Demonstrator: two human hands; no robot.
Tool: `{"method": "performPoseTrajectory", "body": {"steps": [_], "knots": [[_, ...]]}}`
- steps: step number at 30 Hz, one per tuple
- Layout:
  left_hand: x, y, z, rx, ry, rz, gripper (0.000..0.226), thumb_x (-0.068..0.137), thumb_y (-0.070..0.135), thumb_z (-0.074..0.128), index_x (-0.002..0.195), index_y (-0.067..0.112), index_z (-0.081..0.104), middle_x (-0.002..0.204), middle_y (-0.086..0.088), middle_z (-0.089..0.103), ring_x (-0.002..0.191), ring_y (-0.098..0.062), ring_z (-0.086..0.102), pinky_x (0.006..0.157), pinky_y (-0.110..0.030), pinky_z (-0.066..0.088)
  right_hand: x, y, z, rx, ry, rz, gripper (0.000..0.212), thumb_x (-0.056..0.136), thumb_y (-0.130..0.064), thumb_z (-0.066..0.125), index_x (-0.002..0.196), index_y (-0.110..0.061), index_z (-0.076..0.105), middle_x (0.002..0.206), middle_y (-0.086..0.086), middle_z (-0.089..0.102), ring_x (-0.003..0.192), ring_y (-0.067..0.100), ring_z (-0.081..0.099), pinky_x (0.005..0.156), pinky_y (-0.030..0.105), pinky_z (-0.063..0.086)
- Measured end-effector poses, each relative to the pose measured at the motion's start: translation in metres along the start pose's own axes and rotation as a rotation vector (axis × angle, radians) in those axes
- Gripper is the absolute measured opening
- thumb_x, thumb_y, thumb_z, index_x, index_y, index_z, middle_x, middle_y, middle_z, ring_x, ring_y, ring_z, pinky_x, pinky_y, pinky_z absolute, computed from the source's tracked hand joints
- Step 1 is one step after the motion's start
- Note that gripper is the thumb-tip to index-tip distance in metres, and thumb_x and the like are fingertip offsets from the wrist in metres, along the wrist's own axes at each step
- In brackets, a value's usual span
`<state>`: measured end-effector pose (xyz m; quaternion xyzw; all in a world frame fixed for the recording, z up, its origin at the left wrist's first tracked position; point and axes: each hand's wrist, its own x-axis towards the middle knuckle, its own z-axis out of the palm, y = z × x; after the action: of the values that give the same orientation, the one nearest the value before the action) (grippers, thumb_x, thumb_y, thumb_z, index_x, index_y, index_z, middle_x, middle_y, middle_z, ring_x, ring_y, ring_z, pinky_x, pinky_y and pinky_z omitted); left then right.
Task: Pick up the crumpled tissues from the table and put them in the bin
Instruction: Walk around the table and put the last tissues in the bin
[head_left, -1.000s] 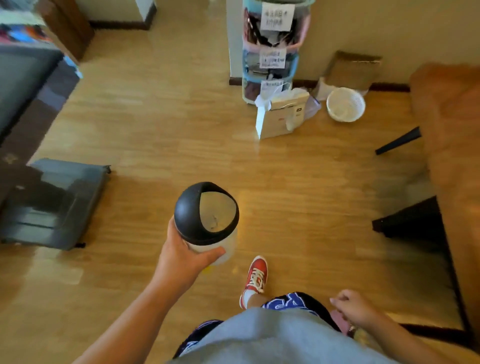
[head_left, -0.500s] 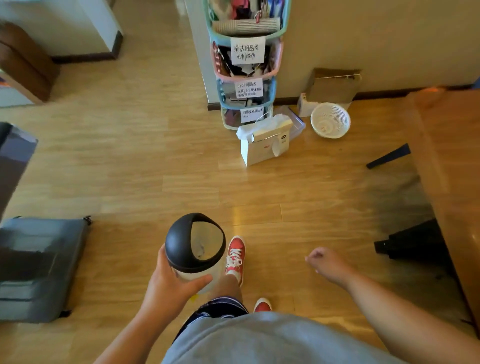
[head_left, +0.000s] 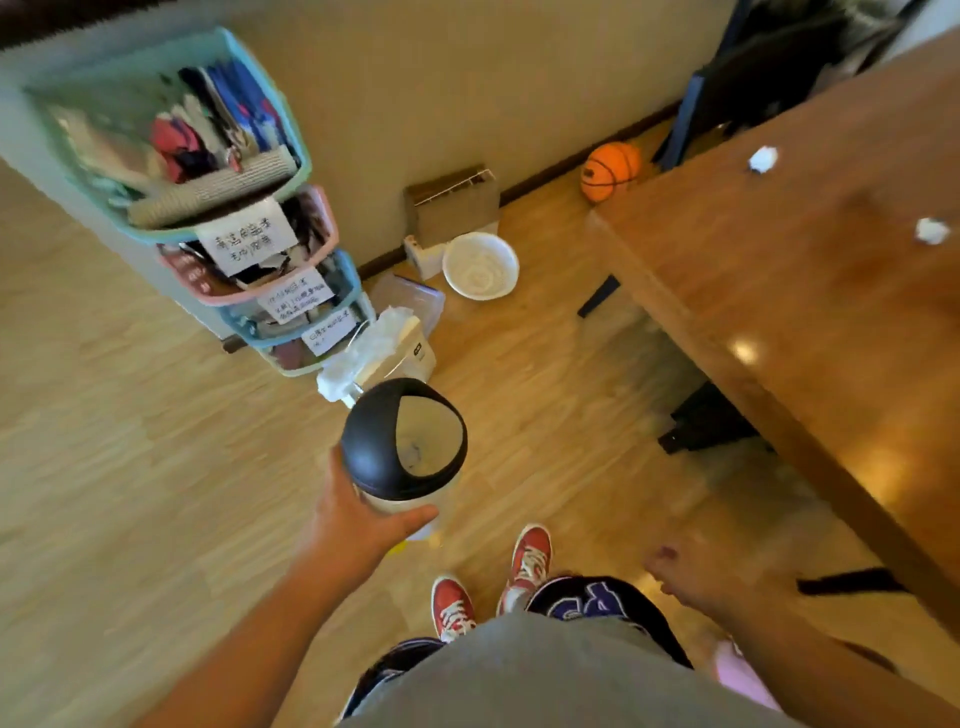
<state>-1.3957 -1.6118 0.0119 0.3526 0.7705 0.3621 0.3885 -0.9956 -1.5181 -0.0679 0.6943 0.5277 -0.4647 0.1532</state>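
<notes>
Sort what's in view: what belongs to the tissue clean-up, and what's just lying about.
Job: two crumpled tissues on the table; bin in left hand.

Lying about: basketball, white basket, storage rack.

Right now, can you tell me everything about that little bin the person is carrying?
The bin is small and round, with a pale cream body and a glossy black domed lid that looks like plastic. The lid has a wide opening facing up, and the inside looks nearly empty. It is upright, held in the air above the wooden floor. Only the left hand touches it, wrapped around its body below the lid.
</notes>
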Motion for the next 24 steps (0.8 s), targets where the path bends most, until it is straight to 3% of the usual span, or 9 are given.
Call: {"method": "performPoseTrajectory", "body": {"steps": [2, 4, 6, 8, 10, 12, 17, 20, 24], "knots": [[0.038, 0.027, 0.019, 0.011, -0.048, 0.059, 0.1, 0.041, 0.059, 0.093, 0.118, 0.078, 0.032, 0.116, 0.039, 0.06, 0.106, 0.015, 0.06, 0.079, -0.023, 0.052, 0.002, 0.019, -0.004, 0.069, 0.037, 0.073, 0.023, 0.092, -0.022, 0.065, 0.073, -0.01, 0.06, 0.08, 0.014, 0.065, 0.071, 0.024, 0.058, 0.069, 0.032, 0.044], [0.07, 0.055, 0.041, 0.014, -0.102, 0.11, 0.098, 0.042, 0.06, 0.092, 0.12, 0.074, 0.034, 0.11, 0.048, 0.057, 0.1, 0.028, 0.054, 0.074, -0.017, 0.047, 0.008, 0.034, -0.01, 0.132, 0.031, 0.143, 0.026, 0.093, -0.025, 0.066, 0.074, -0.009, 0.058, 0.084, 0.016, 0.064, 0.076, 0.025, 0.057, 0.073, 0.035, 0.045], [0.098, 0.083, 0.065, 0.025, -0.161, 0.148, 0.109, 0.042, 0.061, 0.092, 0.136, 0.056, 0.036, 0.115, 0.038, 0.061, 0.104, 0.024, 0.055, 0.08, -0.018, 0.047, 0.016, 0.043, -0.017, 0.14, -0.004, 0.198, 0.031, 0.095, -0.027, 0.063, 0.071, -0.01, 0.052, 0.083, 0.02, 0.057, 0.078, 0.027, 0.052, 0.073, 0.035, 0.041], [0.122, 0.109, 0.086, 0.033, -0.199, 0.172, 0.117, 0.043, 0.058, 0.093, 0.144, 0.042, 0.037, 0.126, 0.025, 0.061, 0.112, 0.009, 0.059, 0.09, -0.025, 0.049, 0.03, 0.048, -0.026, 0.153, -0.025, 0.218, 0.035, 0.097, -0.027, 0.06, 0.067, -0.013, 0.047, 0.083, 0.018, 0.051, 0.075, 0.024, 0.048, 0.071, 0.036, 0.037], [0.144, 0.13, 0.104, 0.044, -0.225, 0.193, 0.108, 0.044, 0.052, 0.095, 0.137, 0.053, 0.04, 0.126, 0.023, 0.062, 0.113, 0.005, 0.061, 0.093, -0.025, 0.051, 0.045, 0.049, -0.039, 0.198, 0.004, 0.248, 0.028, 0.096, -0.025, 0.061, 0.071, -0.015, 0.054, 0.084, 0.013, 0.058, 0.077, 0.024, 0.054, 0.076, 0.039, 0.047], [0.162, 0.145, 0.116, 0.06, -0.235, 0.2, 0.095, 0.042, 0.052, 0.091, 0.121, 0.067, 0.04, 0.118, 0.03, 0.063, 0.107, 0.014, 0.06, 0.084, -0.015, 0.049, 0.063, 0.041, -0.057, 0.194, -0.012, 0.251, 0.021, 0.096, -0.026, 0.061, 0.081, -0.011, 0.062, 0.089, 0.012, 0.062, 0.082, 0.024, 0.057, 0.081, 0.039, 0.05], [0.198, 0.165, 0.125, 0.058, -0.225, 0.194, 0.096, 0.043, 0.04, 0.097, 0.122, 0.052, 0.045, 0.114, 0.031, 0.065, 0.104, 0.021, 0.059, 0.079, -0.006, 0.049, 0.101, -0.015, -0.12, 0.199, -0.004, 0.163, 0.026, 0.096, -0.027, 0.058, 0.076, -0.009, 0.056, 0.079, 0.011, 0.058, 0.069, 0.02, 0.052, 0.067, 0.029, 0.038], [0.219, 0.171, 0.125, 0.07, -0.216, 0.184, 0.104, 0.048, 0.023, 0.105, 0.127, 0.049, 0.044, 0.119, 0.023, 0.061, 0.102, 0.026, 0.056, 0.088, -0.018, 0.048, 0.118, -0.056, -0.154, 0.237, 0.015, 0.088, 0.021, 0.096, -0.024, 0.059, 0.081, -0.01, 0.062, 0.076, 0.009, 0.059, 0.068, 0.018, 0.054, 0.065, 0.029, 0.04], [0.262, 0.184, 0.133, 0.179, -0.204, 0.232, 0.1, 0.045, 0.031, 0.103, 0.125, 0.048, 0.045, 0.117, 0.023, 0.058, 0.105, 0.003, 0.06, 0.086, -0.018, 0.045, 0.133, -0.114, -0.192, 0.286, 0.066, -0.055, 0.009, 0.094, -0.029, 0.064, 0.087, -0.025, 0.064, 0.081, -0.009, 0.063, 0.074, 0.006, 0.06, 0.063, 0.02, 0.044]]}}
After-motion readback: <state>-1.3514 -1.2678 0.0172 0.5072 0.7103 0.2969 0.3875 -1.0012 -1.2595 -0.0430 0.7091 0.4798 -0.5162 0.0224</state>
